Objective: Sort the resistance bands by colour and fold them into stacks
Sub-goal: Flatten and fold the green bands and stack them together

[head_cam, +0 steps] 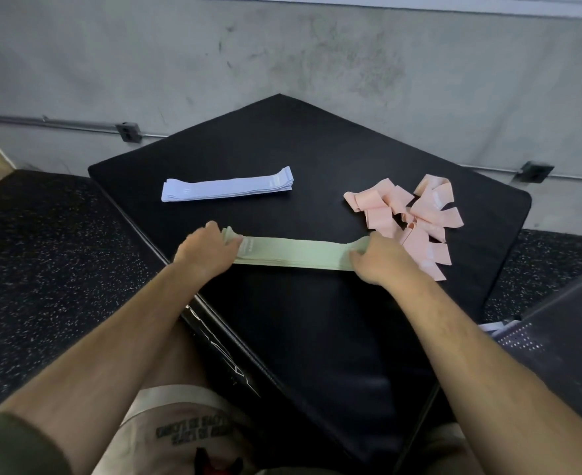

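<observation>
At the bottom of the frame, the wearer's pale shorts [179, 423] carry two lines of dark print, upside down and too blurred to read. Two bare forearms reach up from the lower corners toward the middle of the frame.

They meet over a black padded platform [317, 320] set corner-on to the camera. White markings on its near left side are only partly visible and cannot be read.

At the centre, a flat stack of pale green bands [296, 256] lies across the platform, running left to right. The left hand [210, 250] grips the stack's left end with its fingers curled over the folded edges. The right hand [371, 258] holds the right end the same way, fingers wrapped over the top. Small pale print near the left end is too faint to make out.

Just beside the right hand, toward centre right, a loose pile of pink bands [416, 217] lies curled and tangled, unsorted. Further back, left of centre and well apart from the green stack, a neat stack of lavender bands [227, 189] lies flat, with small unreadable logos.

Dark speckled flooring [42, 252] surrounds the platform. Behind it rises a scuffed grey concrete wall [282, 46], with a metal conduit [59, 123] along its base.
</observation>
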